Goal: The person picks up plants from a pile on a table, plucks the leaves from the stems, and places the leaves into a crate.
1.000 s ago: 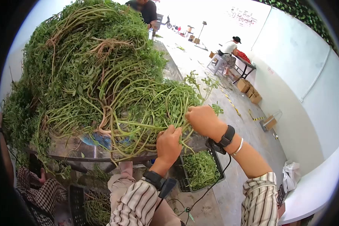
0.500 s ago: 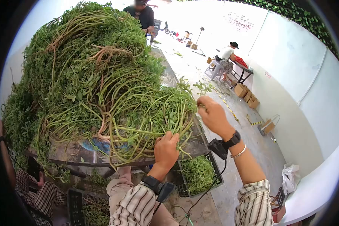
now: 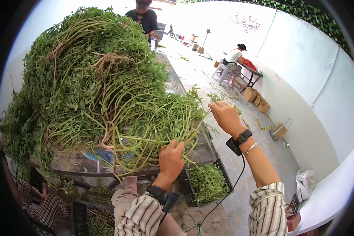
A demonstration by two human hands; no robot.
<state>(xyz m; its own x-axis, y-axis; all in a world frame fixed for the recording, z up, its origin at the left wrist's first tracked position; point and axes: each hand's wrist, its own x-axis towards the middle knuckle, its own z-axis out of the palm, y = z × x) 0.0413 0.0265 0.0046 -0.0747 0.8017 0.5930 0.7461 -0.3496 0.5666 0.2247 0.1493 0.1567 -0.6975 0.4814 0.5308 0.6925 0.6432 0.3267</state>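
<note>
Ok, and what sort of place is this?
Likely a small produce sorting workshop: a big heap of leafy stems on a table, a crate of greens, and another person seated at a table of something red.

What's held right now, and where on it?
Left hand: green stems, near their lower ends. Right hand: fingertips pinch what looks like a stem, toward its leafy end.

One heap of greens [image 3: 94, 82]; one left hand [image 3: 171, 161] and one right hand [image 3: 227, 117] at its near right edge; at least two crates [image 3: 208, 184] below it; three other people [image 3: 148, 21] around it, one beyond, one left, one far right; one stool [image 3: 223, 74] far right of it.
</note>
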